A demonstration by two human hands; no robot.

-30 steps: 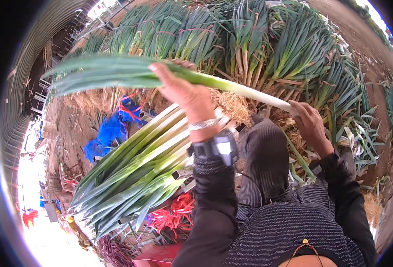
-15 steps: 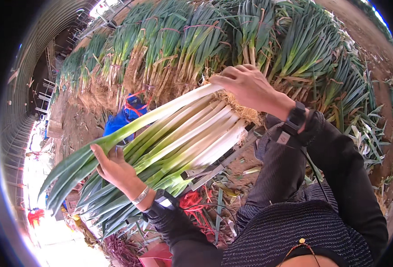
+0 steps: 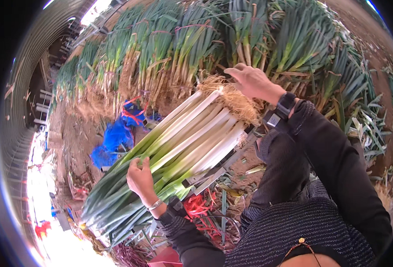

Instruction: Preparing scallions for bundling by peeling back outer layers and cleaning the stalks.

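A pile of long green onions (image 3: pixel 192 138) lies slantwise before me, white stalks side by side, green leaves toward the lower left. Their tangled tan roots (image 3: pixel 241 104) bunch at the upper right end. My right hand (image 3: pixel 252 84) hovers at those roots with its fingers stretched out and no stalk in them. Over the lower part of the pile, where white turns to green, rests my left hand (image 3: pixel 140 179), thumb and forefinger apart. Its other fingers are partly hidden. A metal rack (image 3: pixel 207 178) shows beneath the onions.
Tied bundles of green onions (image 3: pixel 196 40) stand in a long row across the back. Blue plastic (image 3: pixel 116 135) lies on the dirt floor at the left. Red string (image 3: pixel 198 207) hangs near my left forearm. Loose leaves (image 3: pixel 363 133) litter the right side.
The green onion that both hands held across the pile now lies on it. My right hand has let go near the roots; my left hand has moved right and down.
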